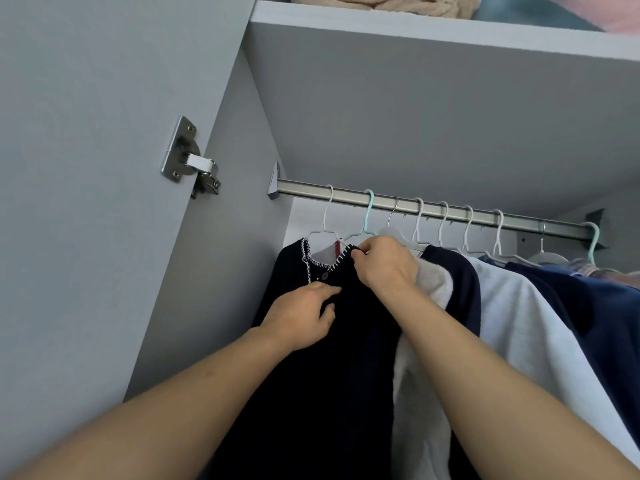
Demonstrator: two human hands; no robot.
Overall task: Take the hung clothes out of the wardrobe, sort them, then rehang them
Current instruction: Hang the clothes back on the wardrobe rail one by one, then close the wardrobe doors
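Two bare hands work at one dark garment. Nine hanger hooks can be counted on the rail (433, 207): six white ones, two pale mint ones, and one thin metal one, with a further grey hanger shoulder showing far to the right. The rail is a flat, brushed-metal bar held at its left end by a metal bracket.

The navy cardigan (332, 358), the leftmost garment, hangs on the first white hanger (327, 220). It looks like a soft, matte knit, nearly black, with a V-shaped neckline edged in white blanket stitching and one small dark button just below the V. A white inner layer and a strip of red show inside the neck opening.

The right hand (384, 263) pinches the stitched right edge of the neckline, its fingers (360, 252) curled round the trim. The left hand (301, 315) lies lower on the cardigan front, just below the button; its fingers (329, 291) are bent against the knit, and whether they grip the fabric or only press it cannot be told.

Just right of the right-hand fingers hangs a cream fleecy garment (433, 289), plush in texture, then a navy piece, a smooth pale blue shirt (512, 306), a dark blue piece, and a plaid fabric at the far edge.

Left of the left-hand fingers stands the open grey wardrobe door (86, 202), smooth laminate carrying one steel hinge (190, 161). Above, a grey shelf (381, 26) bears folded beige textile with a nubby surface.
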